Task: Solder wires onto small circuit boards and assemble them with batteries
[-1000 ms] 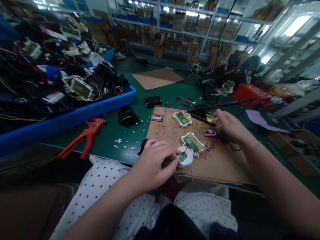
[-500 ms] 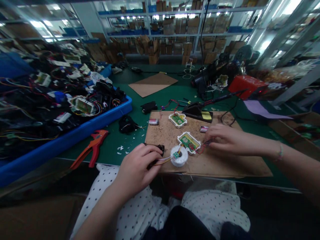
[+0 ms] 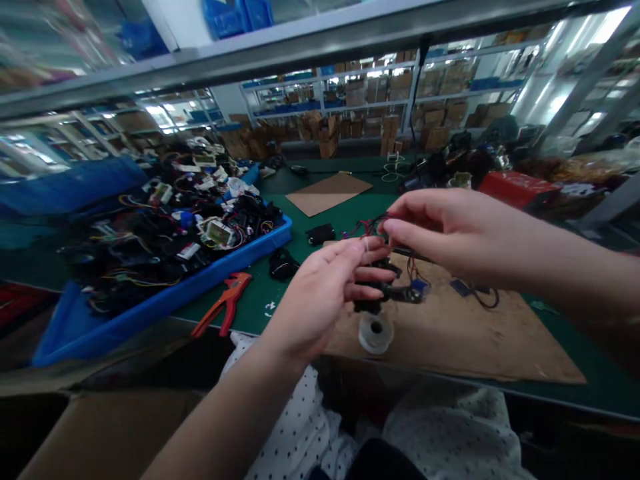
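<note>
Left hand (image 3: 325, 287) is spreading its lower fingers across a black part (image 3: 404, 294) above the cardboard sheet (image 3: 460, 333); whether it is gripping anything, I cannot tell. Right hand (image 3: 440, 223) is pinching dark wires (image 3: 381, 221) just beside the left fingertips. Below the black part, a white ring (image 3: 376, 333) is resting on the cardboard.

And here's the green bench (image 3: 350, 213), spanning the middle! Left of frame, the heaped blue bin (image 3: 210, 277); just beside it, orange cutters (image 3: 230, 297). Two black parts (image 3: 321, 233) left of centre, white scraps (image 3: 270, 308) below! Thin brown sheet (image 3: 330, 192) up centre, red box (image 3: 520, 189) upper right, and lower right, cardboard (image 3: 450, 340) bearing a white ring (image 3: 376, 339)!
</note>
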`<control>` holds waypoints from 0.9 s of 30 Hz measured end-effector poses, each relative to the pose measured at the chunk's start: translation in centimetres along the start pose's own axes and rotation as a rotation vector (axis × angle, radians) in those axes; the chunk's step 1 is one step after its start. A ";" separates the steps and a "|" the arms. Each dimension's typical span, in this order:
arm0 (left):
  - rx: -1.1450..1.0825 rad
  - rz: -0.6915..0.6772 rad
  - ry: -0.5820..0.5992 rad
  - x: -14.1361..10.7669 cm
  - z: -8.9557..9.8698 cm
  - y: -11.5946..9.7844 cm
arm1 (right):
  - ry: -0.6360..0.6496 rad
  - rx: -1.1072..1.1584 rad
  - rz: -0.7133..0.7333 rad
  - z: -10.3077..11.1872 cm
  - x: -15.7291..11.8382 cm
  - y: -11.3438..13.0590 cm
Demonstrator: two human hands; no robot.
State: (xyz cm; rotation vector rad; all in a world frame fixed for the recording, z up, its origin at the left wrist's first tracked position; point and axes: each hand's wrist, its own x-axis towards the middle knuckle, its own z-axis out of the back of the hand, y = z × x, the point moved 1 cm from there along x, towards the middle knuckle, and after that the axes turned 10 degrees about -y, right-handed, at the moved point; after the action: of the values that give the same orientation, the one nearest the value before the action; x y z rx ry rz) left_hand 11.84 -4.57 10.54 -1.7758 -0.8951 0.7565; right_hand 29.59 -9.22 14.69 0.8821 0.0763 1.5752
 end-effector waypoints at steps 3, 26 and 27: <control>-0.090 -0.097 -0.034 0.2 -1.6 -0.3 | -0.125 -0.317 0.232 -1.2 -0.9 2.8; 0.621 -0.290 -0.673 16.0 20.0 -14.8 | -0.374 -0.147 -0.257 -8.6 -13.0 -13.6; 0.629 -0.257 -0.623 16.1 20.5 -13.2 | -0.356 -0.156 -0.239 -8.6 -12.8 -13.4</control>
State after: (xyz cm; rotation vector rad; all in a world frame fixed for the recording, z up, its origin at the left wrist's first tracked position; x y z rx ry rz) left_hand 0.78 22.21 14.51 -0.8569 -1.1003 1.2818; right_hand 34.97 -13.58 -4.58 0.9791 -0.1869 1.1686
